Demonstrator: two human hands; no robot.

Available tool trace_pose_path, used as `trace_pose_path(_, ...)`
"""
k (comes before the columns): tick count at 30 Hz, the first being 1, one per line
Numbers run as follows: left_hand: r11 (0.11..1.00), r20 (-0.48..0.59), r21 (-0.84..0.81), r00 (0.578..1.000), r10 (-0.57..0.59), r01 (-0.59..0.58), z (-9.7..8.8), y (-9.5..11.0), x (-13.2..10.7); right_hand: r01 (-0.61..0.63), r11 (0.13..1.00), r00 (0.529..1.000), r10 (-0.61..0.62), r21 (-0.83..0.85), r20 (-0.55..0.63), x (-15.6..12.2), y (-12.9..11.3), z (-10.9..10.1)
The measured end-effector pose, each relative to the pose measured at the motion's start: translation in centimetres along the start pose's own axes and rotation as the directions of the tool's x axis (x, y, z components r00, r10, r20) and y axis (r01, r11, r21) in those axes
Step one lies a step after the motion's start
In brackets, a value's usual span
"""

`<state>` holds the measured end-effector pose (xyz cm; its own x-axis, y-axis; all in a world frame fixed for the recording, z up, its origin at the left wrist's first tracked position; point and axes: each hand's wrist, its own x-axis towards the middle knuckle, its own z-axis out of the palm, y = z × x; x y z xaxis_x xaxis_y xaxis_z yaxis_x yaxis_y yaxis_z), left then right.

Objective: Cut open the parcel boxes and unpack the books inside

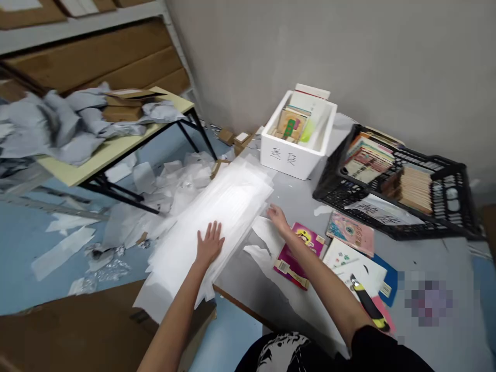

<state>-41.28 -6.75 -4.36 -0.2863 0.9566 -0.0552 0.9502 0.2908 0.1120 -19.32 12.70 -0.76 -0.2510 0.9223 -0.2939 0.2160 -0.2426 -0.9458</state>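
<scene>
My left hand (209, 243) lies flat, fingers spread, on a long stack of clear plastic bags (217, 212) at the left edge of a grey table (294, 196). My right hand (278, 218) rests at the right edge of that stack, fingers curled down on its corner; whether it grips a sheet is unclear. A loose white sheet (267, 240) lies just below my right hand. A pink and yellow book (298, 253) sits under my right forearm.
A white foam box (289, 155) of books stands at the back. A black crate (403, 186) of books is at the right. Booklets (351, 232) and a yellow-black utility knife (368, 305) lie near me. Scrap plastic litters the blue floor (34, 289); a second table (96, 155) holds grey bags.
</scene>
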Motion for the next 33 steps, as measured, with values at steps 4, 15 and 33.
trace_pose_path(4, 0.977, -0.118, -0.207, 0.993, 0.024, -0.048, -1.5, 6.9, 0.3, 0.041, 0.964, 0.949, -0.119, -0.262, -0.291, -8.5, 4.1, -9.3)
trace_pose_path(15, 0.503, 0.458, -0.771, 0.889, 0.014, 0.39, 3.7, 37.6, -7.0, -0.481, 0.424, 0.828, -0.068, -0.767, -0.556, -22.3, 14.5, -28.1)
trace_pose_path(33, 0.251, 0.451, -0.861, 0.892, -0.027, 0.443, 2.6, 40.6, -11.3, -0.375, 0.558, 0.857, -0.095, -0.74, -0.506, -25.4, 16.1, -31.7)
